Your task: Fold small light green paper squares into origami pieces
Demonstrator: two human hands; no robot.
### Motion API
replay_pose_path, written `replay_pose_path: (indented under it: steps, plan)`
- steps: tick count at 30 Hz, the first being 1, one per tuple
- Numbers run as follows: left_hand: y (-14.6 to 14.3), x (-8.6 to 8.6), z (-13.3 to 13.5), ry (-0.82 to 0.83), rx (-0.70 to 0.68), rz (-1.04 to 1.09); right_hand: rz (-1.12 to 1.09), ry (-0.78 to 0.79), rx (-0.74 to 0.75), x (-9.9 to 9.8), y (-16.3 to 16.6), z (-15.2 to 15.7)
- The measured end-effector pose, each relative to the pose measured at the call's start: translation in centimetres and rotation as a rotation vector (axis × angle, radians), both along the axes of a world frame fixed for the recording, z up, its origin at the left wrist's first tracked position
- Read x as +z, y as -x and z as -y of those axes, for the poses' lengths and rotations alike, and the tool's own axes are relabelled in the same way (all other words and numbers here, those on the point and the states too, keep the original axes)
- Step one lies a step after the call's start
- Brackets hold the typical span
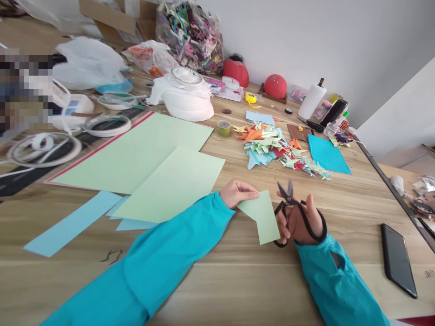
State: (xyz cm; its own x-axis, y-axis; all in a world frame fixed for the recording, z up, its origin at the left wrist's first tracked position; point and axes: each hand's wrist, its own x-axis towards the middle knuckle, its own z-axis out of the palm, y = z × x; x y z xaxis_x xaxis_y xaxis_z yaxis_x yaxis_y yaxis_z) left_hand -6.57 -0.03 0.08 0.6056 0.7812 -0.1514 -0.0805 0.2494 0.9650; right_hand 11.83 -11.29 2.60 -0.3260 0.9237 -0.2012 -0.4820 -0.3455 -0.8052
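Observation:
Between thumb and fingers, my left hand [238, 192] pinches pale green paper pieces [268, 222], which hang at an angle to each other above the table. Just right of them, my right hand [299, 222] has its fingers through the black handles of a pair of scissors [288, 194]. The scissor blades point up and stand a little apart, with no paper between them. To the left lie large pale green sheets [176, 181], partly over blue paper strips [73, 224]. Beyond my hands is a pile of folded paper stars or birds [268, 145] in several colours.
A phone [398, 260] lies at the right. Turquoise paper [329, 154] is beside the folded pile, and a spool [224, 128] stands left of it. White coils [44, 149], plastic bags [90, 63] and a red pincushion [275, 86] sit farther back, before a wall.

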Motion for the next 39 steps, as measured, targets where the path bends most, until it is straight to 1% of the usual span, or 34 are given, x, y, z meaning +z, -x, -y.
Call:
replay_pose_path:
  steps: [4,6,8,10,12,13,14,16,19,22,25,27,30,32,34,36,37,38,39]
  plan:
    - [0.0,-0.1,-0.1,-0.001,-0.016,0.004,0.065,-0.044,-0.099,0.5,-0.1,-0.1]
    - [-0.1,-0.2,-0.1,0.021,-0.026,0.013,0.151,-0.093,-0.149,0.2,0.3,0.0]
    - [-0.2,-0.3,-0.1,0.051,-0.031,0.031,0.286,-0.18,-0.247,-0.3,0.8,0.2]
    - [-0.2,-0.5,-0.1,0.067,-0.036,0.043,0.507,-0.307,-0.445,-0.6,1.0,0.4]
    - [-0.1,-0.7,-0.1,0.067,-0.044,0.051,0.823,-0.428,-0.664,-0.7,1.0,0.5]
    - [-0.1,-0.8,-0.2,0.063,-0.047,0.054,1.003,-0.466,-0.744,-0.7,0.8,0.5]
    - [-0.2,-0.9,-0.2,0.057,-0.048,0.059,1.184,-0.483,-0.783,-0.7,0.6,0.5]
    - [-0.2,-1.1,-0.2,0.042,-0.04,0.071,1.508,-0.464,-0.777,-0.8,-0.2,0.2]
    - [-0.5,-1.4,-0.2,0.038,0.001,0.102,1.836,-0.378,-0.72,-1.6,-1.5,-0.3]
    - [-0.8,-1.6,-0.2,0.043,0.045,0.139,2.031,-0.246,-0.625,-2.3,-2.7,-0.8]
    - [-0.9,-1.6,-0.3,0.026,0.06,0.138,2.18,-0.116,-0.539,-2.4,-3.3,-0.9]
    - [-0.9,-1.4,-0.3,-0.005,0.064,0.102,2.253,-0.045,-0.491,-2.3,-3.4,-0.8]
    - [-0.9,-1.1,-0.2,-0.055,0.082,0.036,2.33,-0.001,-0.489,-2.3,-3.4,-0.7]
    - [-0.9,-0.9,-0.1,-0.079,0.099,-0.008,2.354,-0.016,-0.534,-2.3,-3.5,-0.7]
    - [-1.0,-0.7,0.1,-0.096,0.106,-0.047,2.323,-0.12,-0.617,-2.3,-3.4,-0.7]
    - [-1.2,-0.7,0.3,-0.113,0.108,-0.068,2.157,-0.345,-0.683,-2.2,-2.9,-0.8]
    - [-1.3,-0.7,0.4,-0.124,0.107,-0.071,2.011,-0.474,-0.682,-2.1,-2.5,-0.8]
    - [-1.4,-0.8,0.5,-0.138,0.106,-0.071,1.81,-0.589,-0.638,-2.1,-2.0,-0.7]
    - [-1.5,-0.9,0.7,-0.153,0.103,-0.069,1.597,-0.644,-0.568,-2.2,-1.4,-0.7]
